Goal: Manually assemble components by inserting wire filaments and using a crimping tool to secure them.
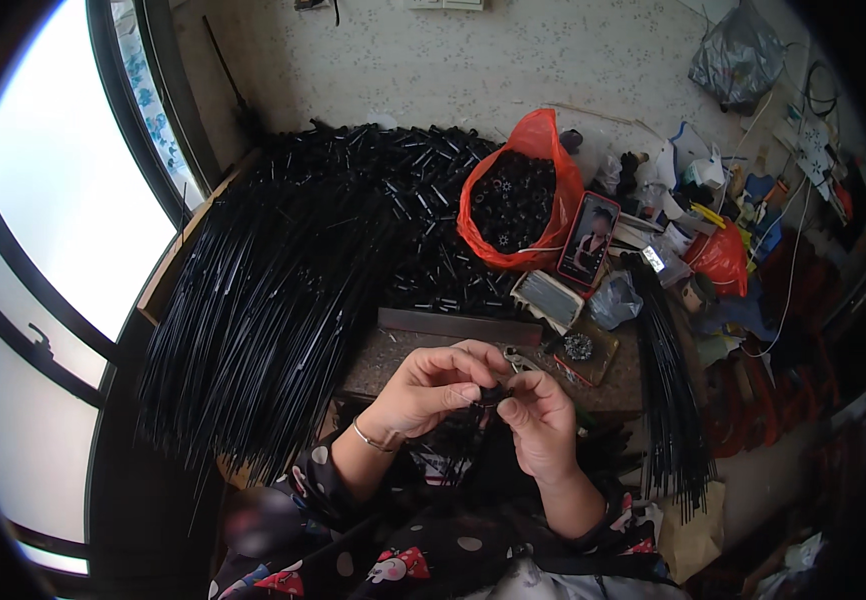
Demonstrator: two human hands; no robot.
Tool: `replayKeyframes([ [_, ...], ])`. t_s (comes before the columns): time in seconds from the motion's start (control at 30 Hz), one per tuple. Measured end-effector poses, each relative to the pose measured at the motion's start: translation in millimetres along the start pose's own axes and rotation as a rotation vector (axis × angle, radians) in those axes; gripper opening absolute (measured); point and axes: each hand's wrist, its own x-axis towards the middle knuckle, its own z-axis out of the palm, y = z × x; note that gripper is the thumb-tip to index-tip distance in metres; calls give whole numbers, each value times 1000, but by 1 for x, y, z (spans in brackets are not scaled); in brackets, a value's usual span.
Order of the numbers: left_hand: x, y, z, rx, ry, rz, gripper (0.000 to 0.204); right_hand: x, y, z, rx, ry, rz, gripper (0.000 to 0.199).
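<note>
Both hands [483, 395] pinch, seemingly, one black part [493, 394].

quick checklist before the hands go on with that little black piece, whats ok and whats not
1. Both hands on the piece: left hand and right hand meet at the small black part: ok.
2. Grip on it: pinched between fingertips of both hands; how firmly, cannot tell.
3. Thin black rods hanging below the part: whether they are seated in it, cannot tell.
4. Stock of rods: large black pile lies at the person's left: ok.
5. Small black parts: red bag stands open and full, behind the work board: ok.
6. Phone leans by the bag, apart from the hands: ok.
</note>
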Motion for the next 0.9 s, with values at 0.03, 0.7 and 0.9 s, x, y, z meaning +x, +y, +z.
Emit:
replayKeyframes([
  [0.03,2,-2,-3,-7,4,-9,11,-1,0,-1,-35,4,-16,20],
  [0.7,12,4,-2,382,-130,147,13,8,-18,-17,-46,-210,144,34],
  [0.9,-1,-29,4,915,375,543,15,7,-6,-27,-218,51,13,26],
])
